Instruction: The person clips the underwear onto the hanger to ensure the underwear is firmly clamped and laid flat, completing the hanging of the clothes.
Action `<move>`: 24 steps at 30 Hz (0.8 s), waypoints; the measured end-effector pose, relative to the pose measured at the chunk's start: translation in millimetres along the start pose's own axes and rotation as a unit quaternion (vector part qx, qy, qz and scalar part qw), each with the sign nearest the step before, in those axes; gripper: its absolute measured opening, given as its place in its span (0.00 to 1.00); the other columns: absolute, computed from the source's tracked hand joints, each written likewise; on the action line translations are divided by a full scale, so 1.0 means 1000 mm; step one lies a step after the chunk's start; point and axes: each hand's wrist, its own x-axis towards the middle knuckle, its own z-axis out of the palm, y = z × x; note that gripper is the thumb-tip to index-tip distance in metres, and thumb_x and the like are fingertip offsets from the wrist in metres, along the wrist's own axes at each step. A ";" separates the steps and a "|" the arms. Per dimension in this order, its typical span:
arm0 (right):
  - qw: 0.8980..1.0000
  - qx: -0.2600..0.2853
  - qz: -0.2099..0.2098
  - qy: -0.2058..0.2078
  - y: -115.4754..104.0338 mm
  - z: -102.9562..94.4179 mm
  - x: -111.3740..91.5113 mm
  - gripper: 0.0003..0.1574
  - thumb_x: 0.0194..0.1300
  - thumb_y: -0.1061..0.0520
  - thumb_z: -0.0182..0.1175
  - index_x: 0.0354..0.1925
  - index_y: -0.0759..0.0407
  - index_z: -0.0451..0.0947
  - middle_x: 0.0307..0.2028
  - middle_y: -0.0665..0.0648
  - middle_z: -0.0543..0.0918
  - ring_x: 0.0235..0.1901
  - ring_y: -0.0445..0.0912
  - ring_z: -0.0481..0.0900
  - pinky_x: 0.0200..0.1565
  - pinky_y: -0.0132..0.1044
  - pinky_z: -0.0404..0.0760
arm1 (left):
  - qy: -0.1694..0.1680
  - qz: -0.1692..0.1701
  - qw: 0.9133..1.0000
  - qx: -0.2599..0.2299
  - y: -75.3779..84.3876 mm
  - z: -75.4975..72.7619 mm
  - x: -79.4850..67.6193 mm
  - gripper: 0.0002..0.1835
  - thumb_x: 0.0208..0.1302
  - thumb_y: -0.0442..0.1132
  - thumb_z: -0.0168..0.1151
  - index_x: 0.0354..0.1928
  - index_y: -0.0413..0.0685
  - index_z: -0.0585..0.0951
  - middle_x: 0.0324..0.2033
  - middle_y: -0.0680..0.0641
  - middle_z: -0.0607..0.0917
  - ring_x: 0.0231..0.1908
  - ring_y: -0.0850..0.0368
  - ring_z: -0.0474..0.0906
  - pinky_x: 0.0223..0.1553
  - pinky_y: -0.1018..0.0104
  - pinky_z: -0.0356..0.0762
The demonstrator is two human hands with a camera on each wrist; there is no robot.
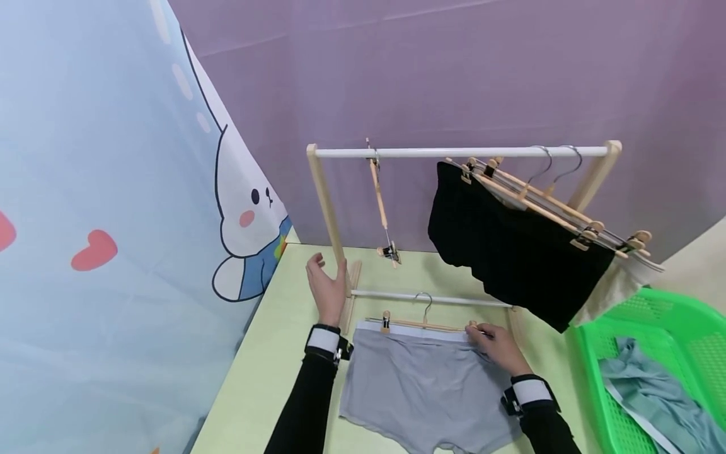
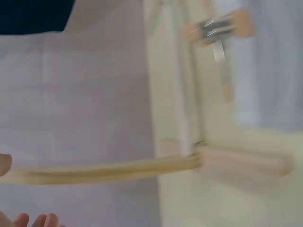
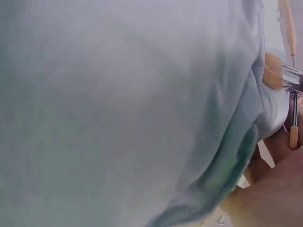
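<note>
Grey shorts (image 1: 425,378) with a pale waistband lie on the table under a wooden clip hanger (image 1: 437,326), whose hook points toward the rack. My right hand (image 1: 501,350) holds the hanger's right end at the waistband corner. In the right wrist view, the wooden clip (image 3: 273,71) grips the waistband, and part of that hand (image 3: 270,189) shows behind the cloth. My left hand (image 1: 329,290) is raised beside the rack's left post (image 1: 326,208), its fingers parted and holding nothing. The left wrist view shows the post (image 2: 109,172) passing between thumb and fingers.
A white rail (image 1: 420,152) carries black shorts (image 1: 505,239) and a pale garment (image 1: 609,290) on clip hangers at the right. A bare clip hanger (image 1: 380,202) hangs at the left. A green basket (image 1: 590,384) with bluish-green cloth (image 1: 663,397) stands on the right.
</note>
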 end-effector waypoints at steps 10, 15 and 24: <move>0.997 0.054 0.052 -0.018 -0.001 -0.006 0.001 0.32 0.73 0.36 0.53 0.31 0.63 0.81 0.18 0.48 0.63 0.18 0.41 0.61 0.23 0.34 0.62 | -0.074 0.007 0.997 -0.010 0.018 0.002 0.032 0.22 0.72 0.46 0.59 0.61 0.40 0.75 0.52 0.38 0.83 0.51 0.43 0.81 0.48 0.49 0.80; 0.998 0.061 0.009 -0.014 -0.006 -0.006 -0.006 0.30 0.75 0.37 0.50 0.30 0.60 0.77 0.23 0.51 0.68 0.23 0.42 0.65 0.29 0.34 0.64 | -0.090 0.022 0.993 0.067 0.020 0.004 0.033 0.17 0.76 0.47 0.54 0.53 0.42 0.80 0.43 0.38 0.87 0.41 0.43 0.84 0.37 0.51 0.82; 0.996 0.027 -0.075 0.051 -0.030 -0.010 -0.034 0.18 0.77 0.43 0.50 0.38 0.53 0.78 0.30 0.51 0.75 0.29 0.40 0.69 0.32 0.34 0.68 | -0.104 0.037 0.987 0.119 0.021 0.002 0.032 0.14 0.76 0.45 0.54 0.50 0.41 0.79 0.39 0.37 0.87 0.30 0.43 0.83 0.29 0.51 0.80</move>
